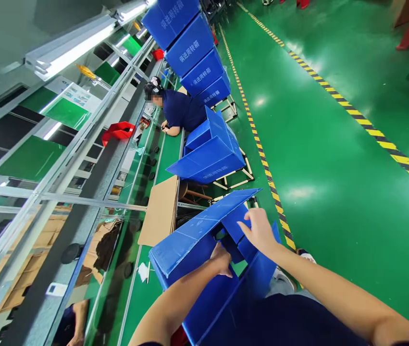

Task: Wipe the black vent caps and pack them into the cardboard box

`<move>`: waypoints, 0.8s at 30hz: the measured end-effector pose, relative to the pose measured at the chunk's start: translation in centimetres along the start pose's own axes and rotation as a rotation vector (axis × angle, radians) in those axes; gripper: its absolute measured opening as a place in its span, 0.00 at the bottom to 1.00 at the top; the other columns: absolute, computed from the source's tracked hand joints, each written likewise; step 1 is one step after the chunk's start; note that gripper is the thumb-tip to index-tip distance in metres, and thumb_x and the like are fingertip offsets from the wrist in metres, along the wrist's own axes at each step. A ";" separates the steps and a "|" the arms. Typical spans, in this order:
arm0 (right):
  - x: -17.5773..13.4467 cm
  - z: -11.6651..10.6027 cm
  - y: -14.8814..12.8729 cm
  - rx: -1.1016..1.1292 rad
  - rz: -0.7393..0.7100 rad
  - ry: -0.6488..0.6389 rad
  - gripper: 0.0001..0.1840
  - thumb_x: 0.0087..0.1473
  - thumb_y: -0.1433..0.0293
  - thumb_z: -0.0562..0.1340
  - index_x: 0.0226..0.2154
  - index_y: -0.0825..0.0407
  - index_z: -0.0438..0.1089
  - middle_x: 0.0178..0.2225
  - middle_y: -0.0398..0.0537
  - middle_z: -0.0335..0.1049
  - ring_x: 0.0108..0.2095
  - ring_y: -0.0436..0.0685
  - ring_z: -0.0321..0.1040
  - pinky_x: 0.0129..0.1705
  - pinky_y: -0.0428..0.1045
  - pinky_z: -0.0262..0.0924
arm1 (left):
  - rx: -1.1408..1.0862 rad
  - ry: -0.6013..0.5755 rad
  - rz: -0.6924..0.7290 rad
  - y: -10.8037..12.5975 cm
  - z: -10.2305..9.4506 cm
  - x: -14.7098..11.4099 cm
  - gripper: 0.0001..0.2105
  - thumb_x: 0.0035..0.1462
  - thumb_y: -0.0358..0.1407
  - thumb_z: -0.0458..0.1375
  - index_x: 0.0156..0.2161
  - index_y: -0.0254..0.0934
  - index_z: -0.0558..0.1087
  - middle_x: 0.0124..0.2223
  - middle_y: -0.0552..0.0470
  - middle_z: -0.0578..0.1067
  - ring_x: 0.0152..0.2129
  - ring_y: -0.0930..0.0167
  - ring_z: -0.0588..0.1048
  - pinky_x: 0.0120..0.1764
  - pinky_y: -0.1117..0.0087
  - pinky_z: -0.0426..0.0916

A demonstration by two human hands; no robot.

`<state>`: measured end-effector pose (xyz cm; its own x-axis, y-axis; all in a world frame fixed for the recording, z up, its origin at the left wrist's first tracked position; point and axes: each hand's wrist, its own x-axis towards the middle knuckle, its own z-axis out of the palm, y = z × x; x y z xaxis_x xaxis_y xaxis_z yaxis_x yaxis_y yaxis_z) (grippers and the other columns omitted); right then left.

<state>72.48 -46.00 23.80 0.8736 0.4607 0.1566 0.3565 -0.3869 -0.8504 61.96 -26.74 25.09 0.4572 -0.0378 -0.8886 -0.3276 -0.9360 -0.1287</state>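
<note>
Right in front of me stands a blue corrugated plastic box (190, 247), its flaps folded partly across the top with a gap in the middle. My left hand (221, 259) is curled over the edge of a box flap (209, 293) beside that gap. Some of its fingertips are hidden inside. Above the far right side of the box, my right hand (261, 231) is raised with the thumb apart from the bent fingers and nothing visible between them. Through the gap a bit of green shows; I cannot make out any contents.
Left of the box runs a green conveyor bench (142, 293) with a stack of cardboard sheets (159, 211) and small round black parts. Ahead, a second open blue box (211, 154) rests on a pipe stand, near a seated co-worker (182, 109). Blue boxes (186, 50) are stacked beyond.
</note>
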 end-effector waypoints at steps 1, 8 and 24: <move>-1.0 0.5 1.2 -0.052 0.101 -0.131 0.17 0.67 0.61 0.51 0.40 0.56 0.69 0.43 0.59 0.71 0.48 0.63 0.67 0.54 0.59 0.61 | -0.001 0.005 -0.007 -0.3 -0.2 -0.5 0.22 0.44 0.55 0.67 0.35 0.38 0.81 0.33 0.45 0.81 0.44 0.54 0.74 0.56 0.51 0.58; 0.7 10.0 1.8 -0.208 0.375 -0.832 0.51 0.45 0.61 0.73 0.66 0.57 0.54 0.63 0.74 0.56 0.56 0.71 0.67 0.55 0.62 0.64 | 0.000 -0.004 -0.033 0.8 -0.4 -2.0 0.24 0.49 0.58 0.63 0.36 0.38 0.81 0.34 0.45 0.81 0.44 0.58 0.75 0.56 0.56 0.61; 0.0 14.5 2.7 -0.470 0.377 -0.747 0.49 0.53 0.85 0.52 0.71 0.50 0.30 0.68 0.78 0.39 0.49 0.70 0.74 0.47 0.61 0.71 | -0.085 0.098 -0.024 0.3 1.1 -4.4 0.24 0.47 0.56 0.66 0.37 0.34 0.80 0.35 0.41 0.81 0.43 0.57 0.75 0.51 0.56 0.60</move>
<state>68.63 -35.47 14.19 0.5792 0.5680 -0.5847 0.3340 -0.8197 -0.4653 58.95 -26.44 28.46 0.5441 -0.0448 -0.8378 -0.2462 -0.9631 -0.1084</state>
